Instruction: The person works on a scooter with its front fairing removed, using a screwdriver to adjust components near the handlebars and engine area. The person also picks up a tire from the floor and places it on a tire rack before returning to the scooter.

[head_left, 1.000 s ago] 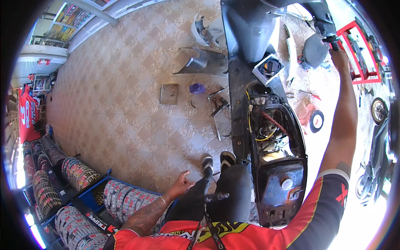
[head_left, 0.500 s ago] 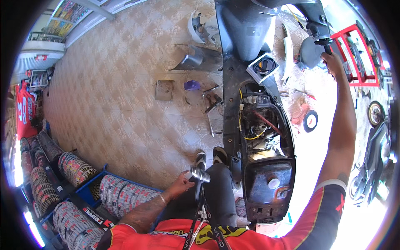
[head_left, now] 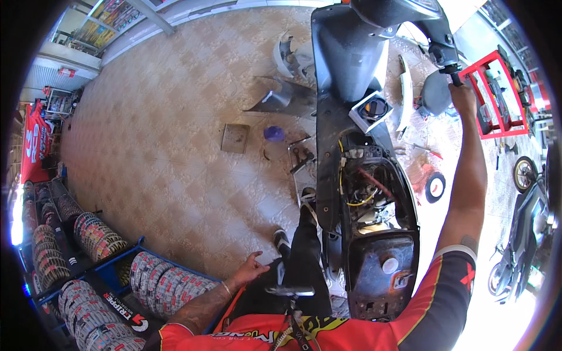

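Note:
A partly stripped dark scooter (head_left: 322, 146) stands beside me on my right, its seat area exposed with a yellow hose and a metal tank (head_left: 379, 266). My right hand (head_left: 463, 96) is closed round the black handlebar grip (head_left: 454, 76) at the upper right. My left hand (head_left: 250, 268) hangs open beside my left thigh, fingers apart with nothing visible in them. A lanyard with a blurred metallic item (head_left: 291, 292) hangs in front of my legs. An open white box (head_left: 366, 117) rests on the scooter's floorboard.
Loose fairing panels (head_left: 281, 99), a tray (head_left: 235, 137), a purple bowl (head_left: 273, 133) and tools lie on the tiled floor. Wrapped tires (head_left: 99, 237) fill racks at lower left. A red stand (head_left: 497, 128), a small wheel (head_left: 434, 188) and another motorcycle (head_left: 524, 228) are at right.
One foot has stepped forward beside the scooter. The handlebar and my right hand appear shifted slightly left and lower than a second ago. The hanging item has swung lower.

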A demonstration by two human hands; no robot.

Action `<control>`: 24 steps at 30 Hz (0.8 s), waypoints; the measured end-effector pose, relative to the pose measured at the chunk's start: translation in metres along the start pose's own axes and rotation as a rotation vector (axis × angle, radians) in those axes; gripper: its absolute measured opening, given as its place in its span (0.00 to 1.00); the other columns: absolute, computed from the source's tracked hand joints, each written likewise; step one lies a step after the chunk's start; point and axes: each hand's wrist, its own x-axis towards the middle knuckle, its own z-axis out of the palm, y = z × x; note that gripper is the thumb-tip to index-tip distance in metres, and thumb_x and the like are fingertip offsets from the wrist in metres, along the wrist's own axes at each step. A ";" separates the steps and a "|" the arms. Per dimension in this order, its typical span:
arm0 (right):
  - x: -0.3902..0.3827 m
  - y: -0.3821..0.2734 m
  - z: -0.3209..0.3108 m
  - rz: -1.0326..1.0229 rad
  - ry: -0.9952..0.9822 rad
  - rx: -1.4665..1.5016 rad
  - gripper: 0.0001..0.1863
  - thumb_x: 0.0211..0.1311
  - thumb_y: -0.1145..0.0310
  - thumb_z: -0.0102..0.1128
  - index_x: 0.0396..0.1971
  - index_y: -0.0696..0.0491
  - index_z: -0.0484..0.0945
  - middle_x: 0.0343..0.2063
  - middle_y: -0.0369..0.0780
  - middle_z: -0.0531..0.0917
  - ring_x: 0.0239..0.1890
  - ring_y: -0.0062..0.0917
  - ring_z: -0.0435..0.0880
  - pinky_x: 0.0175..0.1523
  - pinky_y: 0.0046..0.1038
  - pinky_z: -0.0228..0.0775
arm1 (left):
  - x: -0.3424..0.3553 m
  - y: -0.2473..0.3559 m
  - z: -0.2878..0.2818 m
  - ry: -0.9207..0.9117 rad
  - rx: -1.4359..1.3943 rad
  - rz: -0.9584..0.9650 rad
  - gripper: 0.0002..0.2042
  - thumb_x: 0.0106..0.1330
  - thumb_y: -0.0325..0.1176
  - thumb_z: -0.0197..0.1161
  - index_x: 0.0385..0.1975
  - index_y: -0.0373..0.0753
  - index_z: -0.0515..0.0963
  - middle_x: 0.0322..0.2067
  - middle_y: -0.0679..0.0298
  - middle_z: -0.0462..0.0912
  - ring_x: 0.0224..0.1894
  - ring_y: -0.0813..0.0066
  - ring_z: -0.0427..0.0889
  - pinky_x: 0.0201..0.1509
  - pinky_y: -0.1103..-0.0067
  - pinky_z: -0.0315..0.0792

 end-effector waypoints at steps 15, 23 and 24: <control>0.038 0.048 0.020 0.021 -0.235 0.193 0.24 0.54 0.50 0.55 0.29 0.60 0.81 0.24 0.46 0.82 0.30 0.36 0.84 0.38 0.37 0.71 | 0.039 0.003 0.013 -0.004 0.004 0.070 0.40 0.60 0.39 0.69 0.66 0.34 0.51 0.22 0.70 0.74 0.24 0.84 0.71 0.26 0.83 0.68; 0.036 0.055 0.022 -0.091 -0.220 0.035 0.26 0.56 0.47 0.54 0.29 0.59 0.81 0.27 0.49 0.84 0.35 0.40 0.84 0.43 0.39 0.70 | 0.015 0.032 0.009 -0.039 -0.128 0.071 0.38 0.61 0.36 0.68 0.67 0.37 0.51 0.23 0.70 0.74 0.24 0.84 0.71 0.27 0.85 0.67; 0.041 0.057 0.023 -0.039 -0.251 0.042 0.26 0.56 0.47 0.54 0.29 0.59 0.81 0.27 0.49 0.84 0.34 0.39 0.84 0.43 0.39 0.70 | 0.012 0.032 0.009 -0.049 -0.076 0.046 0.37 0.62 0.36 0.67 0.66 0.38 0.51 0.25 0.68 0.75 0.26 0.83 0.72 0.29 0.84 0.68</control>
